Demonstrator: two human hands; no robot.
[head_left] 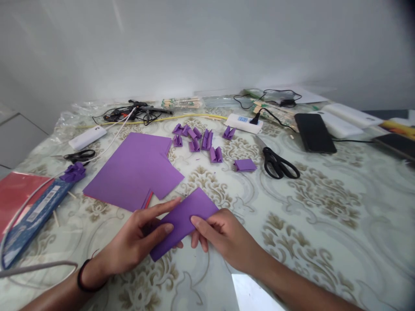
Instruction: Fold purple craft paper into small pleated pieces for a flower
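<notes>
A purple paper rectangle (pixel 186 216) is held between both hands above the patterned tablecloth, tilted up toward the right. My left hand (pixel 139 235) grips its left side, thumb on top and fingers partly hidden beneath. On its right edge, my right hand (pixel 220 235) pinches with the thumb on top and fingers curled under. Larger purple sheets (pixel 129 168) lie stacked to the left, with a red edge showing. Several small folded purple pieces (pixel 207 139) stand beyond the hands, and a flat folded piece (pixel 245 164) lies to their right.
Black-handled scissors (pixel 280 163) and a black phone (pixel 314 133) lie at right. A white power strip (pixel 244 123) sits at the back. More scissors (pixel 81 156), a white power bank (pixel 87 138), a purple paper flower (pixel 73 172) and a blue package (pixel 35 220) are at left.
</notes>
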